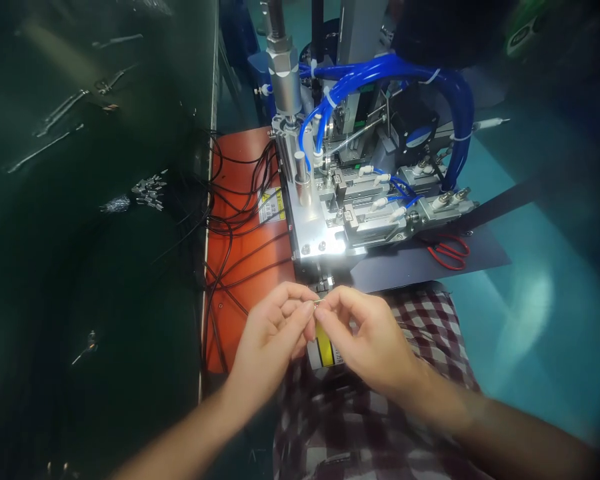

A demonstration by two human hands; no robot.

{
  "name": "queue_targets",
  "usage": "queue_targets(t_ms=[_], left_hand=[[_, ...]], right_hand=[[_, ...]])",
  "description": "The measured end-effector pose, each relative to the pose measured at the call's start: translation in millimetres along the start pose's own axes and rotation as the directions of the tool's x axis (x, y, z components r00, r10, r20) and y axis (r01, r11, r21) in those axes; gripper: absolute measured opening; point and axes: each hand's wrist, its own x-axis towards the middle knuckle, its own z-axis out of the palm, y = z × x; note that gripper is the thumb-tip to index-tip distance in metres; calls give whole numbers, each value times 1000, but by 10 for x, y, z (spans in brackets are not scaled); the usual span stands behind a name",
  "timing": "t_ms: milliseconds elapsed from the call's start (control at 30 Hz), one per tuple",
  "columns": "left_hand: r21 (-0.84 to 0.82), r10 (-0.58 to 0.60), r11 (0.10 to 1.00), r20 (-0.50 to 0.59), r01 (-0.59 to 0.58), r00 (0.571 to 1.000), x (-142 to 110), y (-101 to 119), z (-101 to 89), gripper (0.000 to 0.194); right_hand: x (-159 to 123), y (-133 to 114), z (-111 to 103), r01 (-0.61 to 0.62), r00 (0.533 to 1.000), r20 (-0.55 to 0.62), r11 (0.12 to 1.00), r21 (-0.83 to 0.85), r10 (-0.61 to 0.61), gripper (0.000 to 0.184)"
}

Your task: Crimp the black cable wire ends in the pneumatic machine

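Note:
Both of my hands meet just in front of a small metal machine (350,200). My left hand (273,333) and my right hand (367,337) are each pinched on a tiny thin metal piece (319,303) held between their fingertips. The piece is too small to name exactly. A yellow and white label (324,350) on the machine's front shows between my hands. Below them lies checked cloth (420,320) over my lap.
Blue air hoses (405,73) arch over the machine. Black cables (235,207) trail across an orange plate (240,167) to its left. Red-handled scissors (450,253) lie to the right. A pile of small metal terminals (150,190) sits on the dark surface at left.

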Motion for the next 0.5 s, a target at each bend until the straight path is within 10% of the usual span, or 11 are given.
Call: queue_targets(t_ms=[500], left_hand=[[-17, -131, 991, -78, 130, 988, 78, -36, -76, 24]], right_hand=[[2, 25, -31, -21, 999, 30, 998, -67, 23, 17]])
